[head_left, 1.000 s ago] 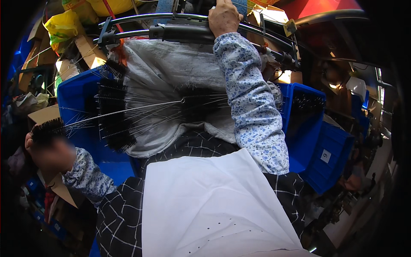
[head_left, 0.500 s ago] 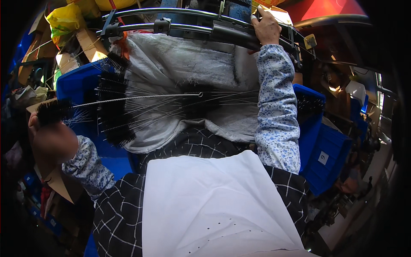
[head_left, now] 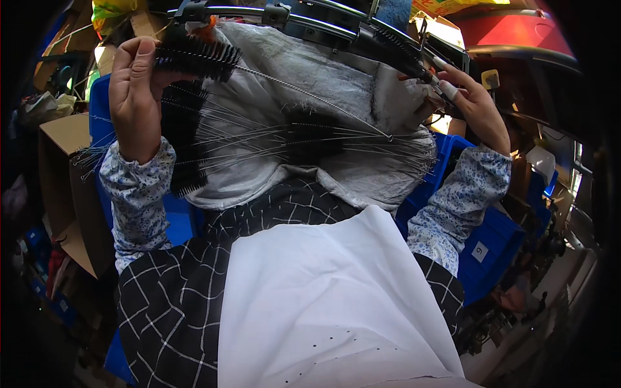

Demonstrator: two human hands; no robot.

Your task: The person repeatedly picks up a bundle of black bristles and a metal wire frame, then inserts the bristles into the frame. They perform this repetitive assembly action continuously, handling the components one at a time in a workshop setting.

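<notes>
My left hand (head_left: 136,97) pinches a wire-stemmed tube brush (head_left: 200,58) by its black bristle head. Its twisted wire slants down to the right and ends in a small loop. At the upper right, my right hand (head_left: 477,107) has tape on its fingers and closes them at the lower end of another black-bristled brush (head_left: 396,50). That brush lies along the dark bar of the metal machine (head_left: 317,24). Across my lap, on a grey-white cloth (head_left: 291,64), rests a bundle of similar brushes (head_left: 184,132), bristle heads at left and centre, looped wires spreading right.
Blue bins (head_left: 488,242) stand at both sides of my lap. An open cardboard box (head_left: 57,194) is at the left, with bags and cartons beyond it. Something large and red (head_left: 517,32) is at the far right. A white sheet (head_left: 330,291) covers my front.
My left hand has moved up and to the right with the brush. The right hand has left the top of the bar and come down to its right end. The view has shifted slightly.
</notes>
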